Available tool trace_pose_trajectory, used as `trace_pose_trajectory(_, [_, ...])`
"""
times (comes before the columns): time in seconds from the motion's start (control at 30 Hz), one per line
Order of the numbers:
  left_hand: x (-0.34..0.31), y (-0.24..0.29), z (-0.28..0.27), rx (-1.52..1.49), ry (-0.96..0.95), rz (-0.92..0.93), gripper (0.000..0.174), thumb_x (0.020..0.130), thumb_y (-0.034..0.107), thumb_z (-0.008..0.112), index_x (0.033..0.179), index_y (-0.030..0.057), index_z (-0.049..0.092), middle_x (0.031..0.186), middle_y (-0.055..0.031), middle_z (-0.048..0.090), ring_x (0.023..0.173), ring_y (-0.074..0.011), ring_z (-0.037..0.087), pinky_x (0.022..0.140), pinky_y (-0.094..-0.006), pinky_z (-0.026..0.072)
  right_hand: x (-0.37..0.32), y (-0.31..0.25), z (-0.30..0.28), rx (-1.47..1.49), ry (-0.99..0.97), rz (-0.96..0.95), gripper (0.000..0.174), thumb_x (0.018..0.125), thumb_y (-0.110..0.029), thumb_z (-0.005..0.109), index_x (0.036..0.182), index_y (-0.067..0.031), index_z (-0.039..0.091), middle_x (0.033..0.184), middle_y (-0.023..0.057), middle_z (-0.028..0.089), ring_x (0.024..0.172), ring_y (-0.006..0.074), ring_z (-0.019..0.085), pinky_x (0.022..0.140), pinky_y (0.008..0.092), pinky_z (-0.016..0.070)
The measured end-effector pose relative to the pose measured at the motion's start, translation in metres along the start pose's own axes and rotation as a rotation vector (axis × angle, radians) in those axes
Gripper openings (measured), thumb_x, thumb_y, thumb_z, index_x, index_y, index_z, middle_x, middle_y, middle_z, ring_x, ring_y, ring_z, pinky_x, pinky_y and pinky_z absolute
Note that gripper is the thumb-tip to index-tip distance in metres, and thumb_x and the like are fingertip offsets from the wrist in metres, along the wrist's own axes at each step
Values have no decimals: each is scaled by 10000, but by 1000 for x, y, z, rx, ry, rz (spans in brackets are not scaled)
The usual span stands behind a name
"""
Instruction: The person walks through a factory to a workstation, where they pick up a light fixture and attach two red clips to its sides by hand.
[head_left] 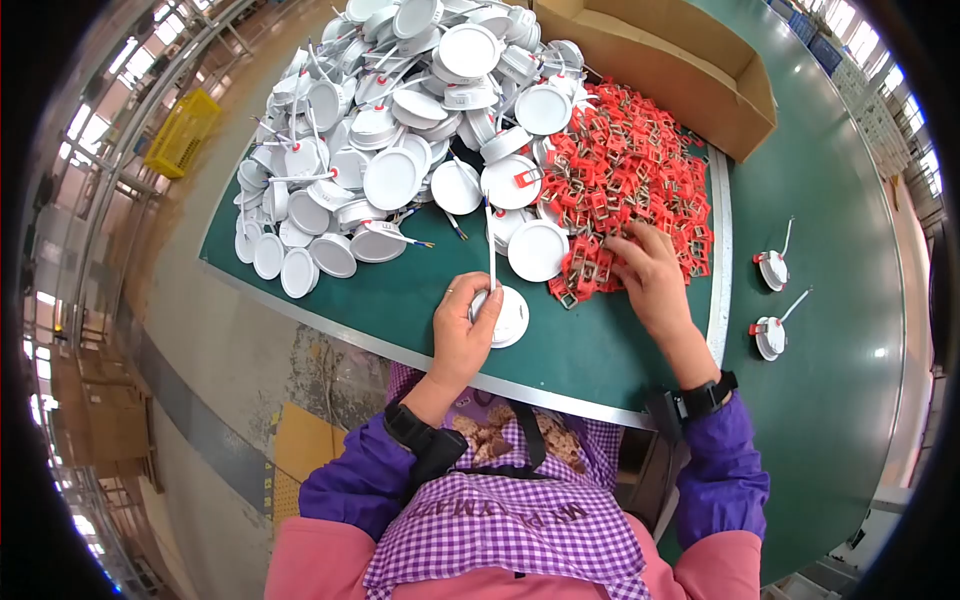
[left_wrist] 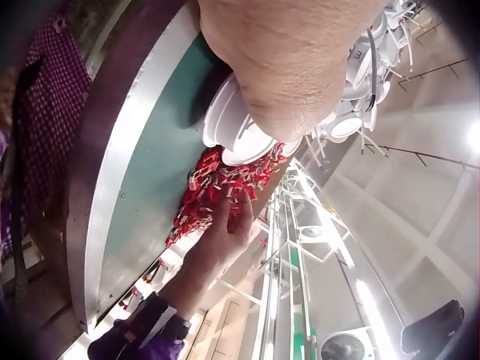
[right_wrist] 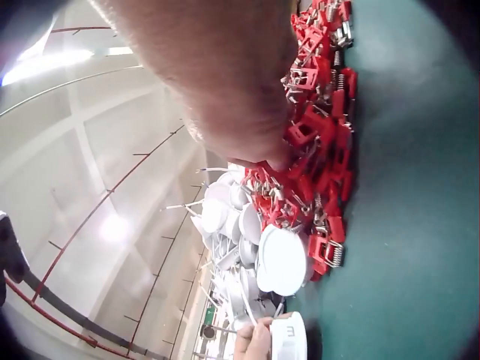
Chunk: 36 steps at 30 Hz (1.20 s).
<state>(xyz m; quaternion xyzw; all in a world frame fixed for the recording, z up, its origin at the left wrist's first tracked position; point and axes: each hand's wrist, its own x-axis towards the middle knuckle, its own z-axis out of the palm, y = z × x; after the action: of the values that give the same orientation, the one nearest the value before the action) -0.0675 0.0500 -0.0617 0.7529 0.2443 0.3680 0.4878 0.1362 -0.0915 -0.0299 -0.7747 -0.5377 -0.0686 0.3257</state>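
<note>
A round white downlight with a white cable is held in my left hand, thumb over its back and the cable standing up past the fingers. In the right wrist view the left fingertips grip this light by its edge. My right hand reaches into the near left part of a heap of red spring clips. Its fingertips are among the clips, thumb and forefinger apart in the head view. In the left wrist view the right hand also touches the heap.
A large pile of white downlights covers the back left of the green table. Behind the clips stands a cardboard box. On the green surface at right lie two downlights with red clips. A metal edge strip runs between the surfaces.
</note>
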Motion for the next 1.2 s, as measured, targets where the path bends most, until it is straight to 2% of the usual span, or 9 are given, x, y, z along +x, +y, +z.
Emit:
trace_pose_trajectory(0.07, [0,-2,-2,-22,-8,-24,97,809,45,585,868,-15,538,855,-125,567,779,-247,558,711,-310,439,-10,-5,-3,-17,-2,5,334,696,-42,658,1022,-92,604,1113,128,520,1065,323,476,885,395,409])
trace_pose_trajectory(0.13, [-1,-5,-3,39,-54,22,109,859,53,550,941,-18,547,919,-52,556,836,-104,521,760,-226,416,-19,-3,-4,-26,-27,8,392,690,-63,673,1071,-112,595,1153,118,511,1093,321,464,902,405,394])
trace_pose_trajectory(0.23, [0,-2,0,-40,-2,-25,97,808,49,589,867,-11,541,856,-122,568,775,-243,561,703,-311,444,-25,-12,-13,-5,-73,92,491,677,-92,695,1148,-129,563,1220,116,483,1142,319,438,931,405,372])
trace_pose_trajectory(0.37, [0,1,-2,5,-5,4,98,808,54,591,864,-10,543,866,-123,572,784,-243,565,707,-312,448,-28,-27,-46,-162,-149,46,576,663,-118,717,1206,-137,526,1279,127,448,1190,321,406,961,406,349])
trace_pose_trajectory(0.43, [0,2,-2,29,-40,30,94,831,41,570,910,-6,552,918,-73,564,844,-144,537,758,-253,421,-30,-22,-75,35,-314,131,573,655,-128,727,1194,-122,534,1304,138,425,1204,330,398,968,406,351])
trace_pose_trajectory(0.67, [2,9,-5,37,-70,-8,88,820,48,582,887,-3,553,914,-97,567,841,-187,549,756,-279,430,-30,-34,-254,-8,-820,526,603,571,-96,750,1142,-60,559,1199,120,521,1101,295,501,886,388,416])
trace_pose_trajectory(0.83, [5,10,-5,59,-87,24,89,813,45,587,884,4,553,911,-106,571,837,-206,558,749,-292,436,-56,31,-422,-350,-663,804,603,623,-64,716,1189,-83,508,1005,50,594,922,176,571,769,320,459])
trace_pose_trajectory(1.03, [5,7,-3,122,-60,40,97,807,39,592,885,-1,550,905,-108,570,821,-222,561,739,-295,440,14,39,-384,-199,-500,598,468,686,-61,683,1130,-68,538,949,42,598,860,153,580,733,298,470])
trace_pose_trajectory(1.2, [0,-6,-4,-12,9,-3,93,857,53,559,926,-8,552,893,-43,568,834,-87,529,742,-222,427,127,25,-282,-40,-349,359,334,748,-58,650,1071,-53,567,893,34,601,797,129,588,697,276,481])
